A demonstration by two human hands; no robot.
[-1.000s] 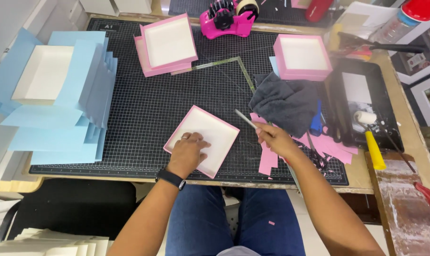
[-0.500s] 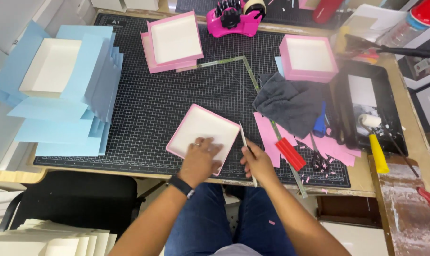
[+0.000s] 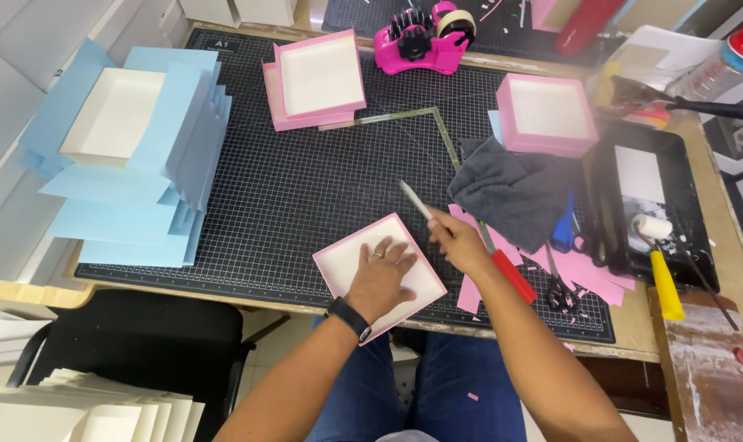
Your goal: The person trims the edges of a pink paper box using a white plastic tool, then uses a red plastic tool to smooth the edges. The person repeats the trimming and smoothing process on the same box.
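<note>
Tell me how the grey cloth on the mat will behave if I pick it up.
The grey cloth lies crumpled in soft folds, so it is probably floppy and will drape. It looks light for its size. Lifting it may disturb the pink scraps and the ruler at its edges.

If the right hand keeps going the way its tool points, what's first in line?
Probably bare cutting mat; the right hand aims its white tool up-left, toward the pink box further on. Depth is unclear.

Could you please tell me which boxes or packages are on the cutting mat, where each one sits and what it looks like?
Pink box under the left hand: near edge, square, shallow, white inside.
Pink boxes: far middle, two stacked, square, white inside.
Pink box: far right, square, white inside.
White box: left, on fanned blue sheets.
</note>
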